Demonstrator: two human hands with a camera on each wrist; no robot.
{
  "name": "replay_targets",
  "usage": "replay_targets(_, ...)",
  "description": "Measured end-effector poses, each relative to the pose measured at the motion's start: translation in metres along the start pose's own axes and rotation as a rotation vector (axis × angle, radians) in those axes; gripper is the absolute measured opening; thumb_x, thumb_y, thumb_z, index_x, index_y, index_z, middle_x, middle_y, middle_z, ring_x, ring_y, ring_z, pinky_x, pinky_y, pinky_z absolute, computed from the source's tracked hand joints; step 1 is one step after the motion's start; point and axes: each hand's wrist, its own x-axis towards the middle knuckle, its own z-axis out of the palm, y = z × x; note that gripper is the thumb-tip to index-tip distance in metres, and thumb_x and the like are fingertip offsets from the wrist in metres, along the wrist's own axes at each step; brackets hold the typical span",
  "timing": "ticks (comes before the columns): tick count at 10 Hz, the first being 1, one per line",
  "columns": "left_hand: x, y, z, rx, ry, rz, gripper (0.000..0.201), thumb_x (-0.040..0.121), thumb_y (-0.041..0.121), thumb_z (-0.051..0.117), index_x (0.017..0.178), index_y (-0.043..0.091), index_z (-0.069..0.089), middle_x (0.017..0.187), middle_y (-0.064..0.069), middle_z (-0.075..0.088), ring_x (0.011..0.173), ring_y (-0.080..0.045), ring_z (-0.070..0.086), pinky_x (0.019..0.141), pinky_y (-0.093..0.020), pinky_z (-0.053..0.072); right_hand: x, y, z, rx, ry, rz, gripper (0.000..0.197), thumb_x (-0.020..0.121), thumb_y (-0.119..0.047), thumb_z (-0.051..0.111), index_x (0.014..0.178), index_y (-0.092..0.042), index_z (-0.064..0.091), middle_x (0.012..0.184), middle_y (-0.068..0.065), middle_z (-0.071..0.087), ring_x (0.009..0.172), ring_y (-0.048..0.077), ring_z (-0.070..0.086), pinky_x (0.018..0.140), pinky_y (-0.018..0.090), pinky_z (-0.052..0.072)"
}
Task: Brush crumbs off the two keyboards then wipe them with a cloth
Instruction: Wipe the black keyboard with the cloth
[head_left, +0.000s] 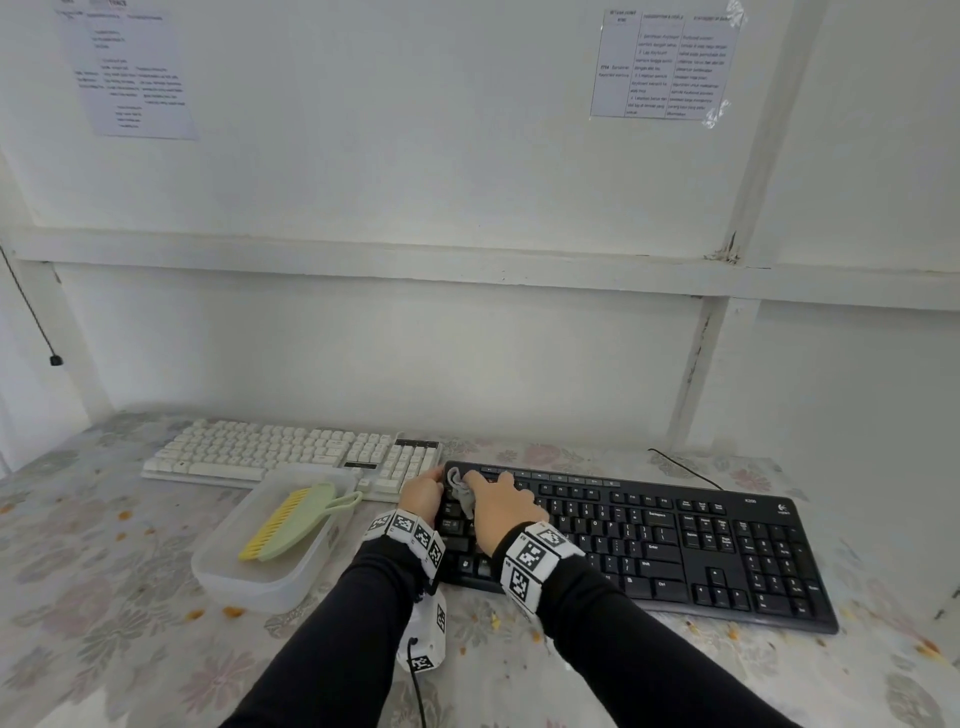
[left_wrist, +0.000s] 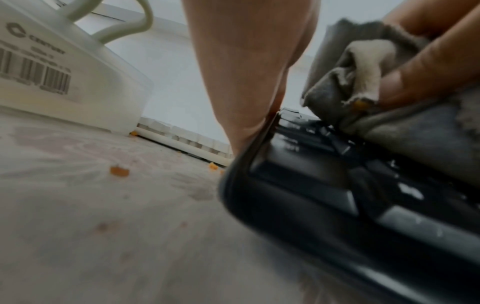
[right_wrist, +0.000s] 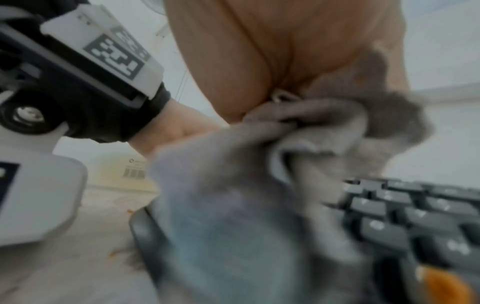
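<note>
A black keyboard (head_left: 675, 540) lies at the right of the table, a white keyboard (head_left: 270, 452) behind it to the left. My right hand (head_left: 498, 506) holds a grey cloth (head_left: 461, 491) bunched under its fingers on the black keyboard's left keys; the cloth (right_wrist: 259, 185) covers those keys (right_wrist: 415, 222). My left hand (head_left: 423, 493) grips the black keyboard's left end (left_wrist: 249, 164), thumb side against the edge. A green brush with yellow bristles (head_left: 296, 519) lies in a clear plastic tub (head_left: 249, 577).
Orange crumbs (head_left: 234, 611) are scattered on the floral tablecloth (head_left: 104, 623) around the tub and in front of the black keyboard. One crumb (right_wrist: 446, 286) sits on the black keys. A white wall stands close behind both keyboards.
</note>
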Motion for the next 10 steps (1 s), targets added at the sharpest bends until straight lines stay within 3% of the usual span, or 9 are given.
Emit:
replay_targets(1,-0.001,0.002,-0.003,0.097,-0.025,-0.020,0.040,0.095,-0.003,0.035,0.130,0.005,0.052,0.131,-0.017,0.054,0.121,-0.033,0.052,0.100,-0.033,0.041,-0.002,-0.003,0.011,0.086,0.014,-0.019,0.047,0.091,-0.002,0.039,0.134,-0.016,0.028,0.130,0.020,0.035,0.110,0.039,0.052,0.076,0.040,0.043)
replay_targets(3,-0.003,0.005,-0.004,0.191,-0.008,-0.012,0.036,0.096,0.005,0.041,0.130,0.002,0.052,0.133,-0.019,0.053,0.123,-0.032,0.051,0.101,-0.034,0.043,-0.014,-0.002,0.027,0.075,-0.096,0.015,0.056,0.088,0.000,0.051,0.135,-0.014,0.025,0.131,0.020,0.037,0.113,0.037,0.052,0.084,0.040,0.046)
replay_targets(4,0.005,-0.001,-0.003,0.200,-0.007,-0.016,0.037,0.095,0.005,0.040,0.130,0.002,0.053,0.134,-0.019,0.052,0.123,-0.033,0.051,0.103,-0.040,0.043,-0.021,-0.002,0.036,0.051,-0.147,0.027,0.048,0.090,-0.003,0.047,0.133,-0.012,0.028,0.132,0.020,0.039,0.117,0.036,0.050,0.091,0.042,0.045)
replay_targets(5,0.001,0.002,-0.003,0.210,-0.007,-0.013,0.037,0.095,0.003,0.039,0.130,0.002,0.052,0.133,-0.019,0.053,0.123,-0.033,0.051,0.102,-0.036,0.043,-0.021,-0.003,0.033,0.101,-0.155,0.029,0.042,0.091,-0.008,0.047,0.131,-0.008,0.032,0.131,0.019,0.044,0.118,0.034,0.050,0.093,0.041,0.044)
replay_targets(6,-0.001,0.004,-0.004,0.171,-0.005,-0.027,0.037,0.095,0.002,0.039,0.130,0.000,0.052,0.135,-0.020,0.051,0.124,-0.034,0.050,0.103,-0.037,0.042,-0.011,-0.006,0.022,0.238,-0.018,0.017,0.040,0.095,-0.011,0.042,0.133,-0.010,0.030,0.128,0.019,0.047,0.113,0.033,0.054,0.082,0.036,0.045)
replay_targets(7,-0.003,0.004,-0.006,0.126,-0.013,-0.043,0.037,0.095,-0.002,0.037,0.131,-0.001,0.050,0.135,-0.021,0.050,0.125,-0.034,0.049,0.100,-0.035,0.042,-0.003,-0.013,0.017,0.283,0.078,0.008,0.037,0.096,-0.010,0.039,0.131,-0.012,0.031,0.126,0.019,0.046,0.108,0.035,0.055,0.083,0.039,0.046)
replay_targets(8,-0.004,0.005,-0.005,0.137,-0.026,-0.030,0.040,0.095,-0.005,0.035,0.132,0.000,0.048,0.135,-0.022,0.050,0.121,-0.032,0.051,0.099,-0.034,0.041,-0.001,-0.015,0.022,0.229,0.029,0.021,0.038,0.095,-0.006,0.037,0.132,-0.009,0.030,0.130,0.020,0.043,0.114,0.036,0.052,0.089,0.041,0.044)
replay_targets(9,-0.003,0.004,-0.003,0.016,-0.013,-0.073,0.038,0.095,-0.003,0.033,0.128,-0.001,0.052,0.112,-0.022,0.063,0.081,-0.020,0.058,0.077,-0.029,0.046,-0.004,-0.017,0.029,0.198,-0.032,0.024,0.041,0.094,-0.005,0.039,0.134,-0.010,0.029,0.131,0.019,0.043,0.115,0.035,0.052,0.090,0.041,0.044)
replay_targets(10,-0.006,0.006,-0.007,-0.052,-0.018,-0.123,0.040,0.095,-0.003,0.029,0.121,0.005,0.058,0.084,-0.013,0.067,0.066,-0.019,0.059,0.057,-0.024,0.050,-0.010,-0.015,0.035,0.157,-0.113,0.001,0.045,0.092,-0.004,0.042,0.135,-0.011,0.029,0.132,0.019,0.041,0.116,0.036,0.051,0.090,0.042,0.045)
